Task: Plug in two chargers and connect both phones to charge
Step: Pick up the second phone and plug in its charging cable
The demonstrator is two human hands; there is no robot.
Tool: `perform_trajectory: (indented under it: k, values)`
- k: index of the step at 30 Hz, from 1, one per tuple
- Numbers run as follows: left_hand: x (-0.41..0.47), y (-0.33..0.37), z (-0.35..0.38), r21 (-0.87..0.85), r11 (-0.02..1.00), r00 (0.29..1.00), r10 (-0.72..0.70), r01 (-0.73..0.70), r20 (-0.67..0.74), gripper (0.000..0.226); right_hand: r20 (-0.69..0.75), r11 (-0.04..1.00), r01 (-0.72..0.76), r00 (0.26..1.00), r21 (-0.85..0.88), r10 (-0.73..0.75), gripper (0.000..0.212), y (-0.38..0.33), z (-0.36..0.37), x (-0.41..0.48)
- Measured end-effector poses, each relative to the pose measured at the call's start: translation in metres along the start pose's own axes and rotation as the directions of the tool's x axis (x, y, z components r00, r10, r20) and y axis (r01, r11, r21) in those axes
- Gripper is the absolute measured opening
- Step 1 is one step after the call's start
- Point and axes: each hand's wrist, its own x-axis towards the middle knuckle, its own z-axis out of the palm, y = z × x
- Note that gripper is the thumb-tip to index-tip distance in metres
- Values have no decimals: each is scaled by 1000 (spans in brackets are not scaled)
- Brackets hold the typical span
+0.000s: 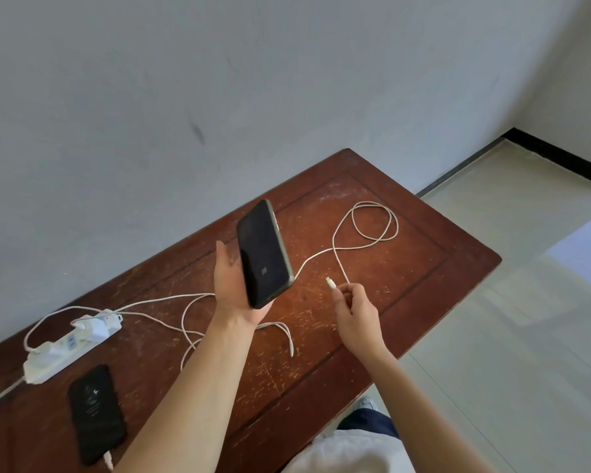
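Note:
My left hand [234,288] holds a black phone [264,254] tilted in the air above the table. My right hand [354,303] pinches the free end of a white cable; its plug [330,282] points toward the phone, a short gap away. That cable [365,230] loops across the table's far right. A second black phone [95,414] lies flat at the near left with a white connector [107,459] at its bottom end. Two white chargers [94,327] [45,349] sit plugged into a white power strip [62,349].
The brown wooden table [423,268] stands against a grey wall. Another loose cable end [290,343] lies near the middle of the table. Pale tiled floor [509,336] lies to the right, past the table's edge. A shoe and trouser leg show below.

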Motion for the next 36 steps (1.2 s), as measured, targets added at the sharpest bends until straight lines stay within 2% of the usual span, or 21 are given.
perform_trajectory:
  k: [3,6,8,11,16,19,24,36]
  values:
    - [-1,3,9,-138,990,996,-5,17,85,59,-40,973,-35,998,228,45,18,-26,-6,0]
    - [-9,10,13,-202,977,985,-36,70,166,59,-16,897,-105,992,429,124,17,-44,-11,-6]
    - [-14,13,13,-218,973,986,-39,74,161,61,40,830,-160,986,534,165,17,-54,-14,-12]
    - [-21,10,15,-271,962,997,-5,24,73,56,94,766,-173,985,619,146,18,-69,-19,-25]
    - [-26,6,17,-414,900,988,103,-141,-113,51,124,800,-77,992,595,3,21,-96,-22,-50]
    - [-28,8,17,-424,881,974,153,-211,-167,53,111,842,22,989,538,-97,18,-108,-23,-64]
    - [-38,12,21,-372,894,966,204,-251,-161,51,159,875,81,971,477,-177,15,-121,-19,-77]
    - [-52,23,21,-217,921,946,310,-322,-89,66,180,906,65,972,417,-153,14,-128,-15,-80]
